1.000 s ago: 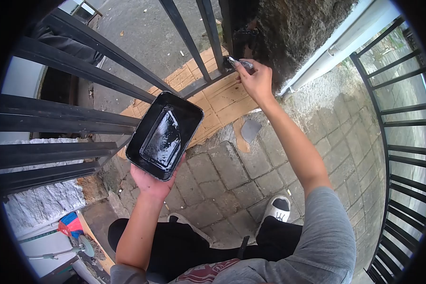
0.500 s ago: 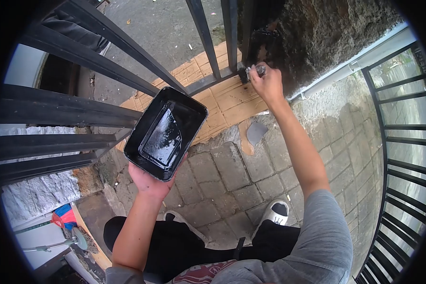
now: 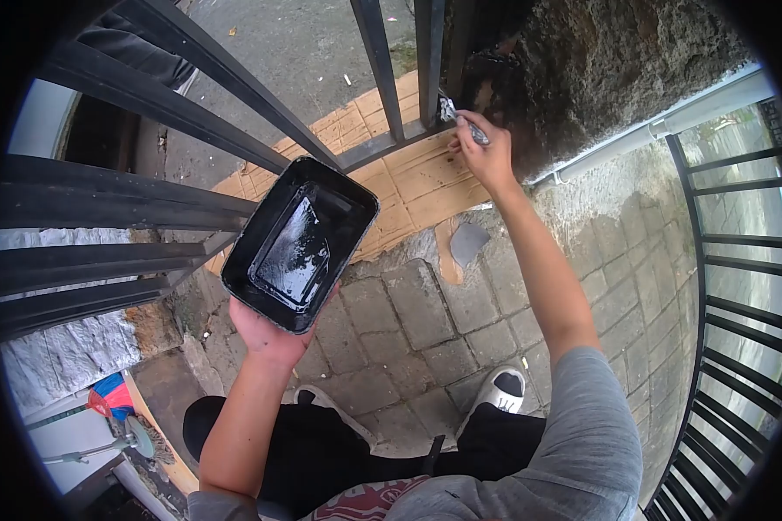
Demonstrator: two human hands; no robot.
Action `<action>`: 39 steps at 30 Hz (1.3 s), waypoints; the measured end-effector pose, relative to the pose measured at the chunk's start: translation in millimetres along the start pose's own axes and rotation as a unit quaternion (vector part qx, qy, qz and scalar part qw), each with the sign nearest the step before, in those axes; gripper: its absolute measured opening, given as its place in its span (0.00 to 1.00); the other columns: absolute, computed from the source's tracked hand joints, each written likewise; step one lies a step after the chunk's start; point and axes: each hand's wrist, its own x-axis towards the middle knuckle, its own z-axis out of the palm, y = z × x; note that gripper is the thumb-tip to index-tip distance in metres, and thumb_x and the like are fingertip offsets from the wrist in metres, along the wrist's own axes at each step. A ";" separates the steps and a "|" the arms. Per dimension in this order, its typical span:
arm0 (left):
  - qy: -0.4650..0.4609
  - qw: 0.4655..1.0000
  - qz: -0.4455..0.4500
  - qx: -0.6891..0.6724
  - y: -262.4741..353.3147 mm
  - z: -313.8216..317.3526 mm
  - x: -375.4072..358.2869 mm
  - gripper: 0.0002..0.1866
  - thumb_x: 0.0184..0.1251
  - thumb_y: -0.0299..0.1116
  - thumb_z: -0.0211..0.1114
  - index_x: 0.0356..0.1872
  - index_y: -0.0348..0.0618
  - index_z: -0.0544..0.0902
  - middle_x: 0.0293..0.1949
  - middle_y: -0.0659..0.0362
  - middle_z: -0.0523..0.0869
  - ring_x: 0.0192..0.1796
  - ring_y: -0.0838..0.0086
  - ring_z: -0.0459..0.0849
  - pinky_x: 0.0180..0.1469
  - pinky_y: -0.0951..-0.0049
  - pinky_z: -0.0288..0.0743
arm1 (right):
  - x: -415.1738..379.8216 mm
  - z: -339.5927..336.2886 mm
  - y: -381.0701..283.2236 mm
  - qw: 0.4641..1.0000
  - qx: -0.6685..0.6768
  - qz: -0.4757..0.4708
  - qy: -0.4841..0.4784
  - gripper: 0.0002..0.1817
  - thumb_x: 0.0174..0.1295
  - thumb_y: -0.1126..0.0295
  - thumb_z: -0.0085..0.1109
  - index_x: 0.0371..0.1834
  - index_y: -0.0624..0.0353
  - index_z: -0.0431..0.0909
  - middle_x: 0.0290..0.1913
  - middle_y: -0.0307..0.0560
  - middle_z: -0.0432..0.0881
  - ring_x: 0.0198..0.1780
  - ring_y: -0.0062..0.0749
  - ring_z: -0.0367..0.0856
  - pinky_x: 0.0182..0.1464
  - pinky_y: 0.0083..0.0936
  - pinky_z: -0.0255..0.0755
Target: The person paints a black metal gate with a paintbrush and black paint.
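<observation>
Beside gate bars, right fingers pinched around brush

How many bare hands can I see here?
2: the left hand supports the black paint tray from below, and the right hand grips a paintbrush beside a metal bar. The left one's fingers are partly hidden.

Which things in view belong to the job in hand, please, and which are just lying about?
In the job:
- black tray, on the left hand
- brush-like tool, in the right hand
- black railing, beside the tool
- cardboard, probably, beneath the railing

Apparently lying about:
- grey piece, on the paving
- red-and-blue item, lower left
</observation>
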 end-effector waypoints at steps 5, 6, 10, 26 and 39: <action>-0.002 1.000 0.001 -0.008 0.7 1.0 1.4 0.36 0.78 0.62 0.48 0.73 0.46 0.76 0.68 0.51 0.82 0.65 0.51 0.84 0.64 0.44 0.82 | 13.3 -17.7 -1.5 0.984 -0.167 0.013 -0.061 0.11 0.64 0.67 0.66 0.42 0.64 0.87 0.30 0.66 0.85 0.34 0.63 0.87 0.37 0.37 0.81; -0.004 1.000 0.004 -0.011 0.6 1.2 0.2 0.36 0.78 0.62 0.48 0.73 0.46 0.76 0.68 0.50 0.82 0.65 0.51 0.84 0.64 0.44 0.82 | 19.8 -21.3 -6.4 0.984 -0.168 -0.020 -0.061 0.11 0.65 0.67 0.65 0.42 0.64 0.86 0.28 0.65 0.85 0.33 0.61 0.88 0.36 0.38 0.81; 0.015 1.000 -0.002 -0.005 0.5 -2.1 0.5 0.36 0.78 0.62 0.47 0.72 0.47 0.76 0.67 0.51 0.82 0.65 0.51 0.84 0.64 0.44 0.82 | 11.6 -13.3 -14.4 0.997 -0.060 0.032 -0.043 0.14 0.69 0.69 0.63 0.51 0.66 0.87 0.25 0.57 0.86 0.26 0.39 0.91 0.34 0.32 0.81; 0.007 1.000 -0.009 -0.026 -1.4 -3.6 10.2 0.38 0.77 0.64 0.47 0.75 0.46 0.74 0.70 0.49 0.80 0.67 0.48 0.82 0.65 0.39 0.80 | 16.7 -42.4 -17.8 0.971 -0.055 0.169 -0.160 0.19 0.67 0.64 0.67 0.54 0.68 0.86 0.35 0.67 0.88 0.38 0.59 0.90 0.46 0.37 0.84; 0.025 1.000 -0.005 0.019 -4.4 6.0 9.9 0.36 0.77 0.64 0.47 0.72 0.50 0.77 0.67 0.53 0.83 0.64 0.52 0.85 0.64 0.44 0.82 | -8.6 -21.6 -18.7 0.882 -0.398 -0.115 -0.226 0.14 0.70 0.68 0.63 0.52 0.68 0.80 0.37 0.69 0.86 0.42 0.67 0.85 0.45 0.52 0.80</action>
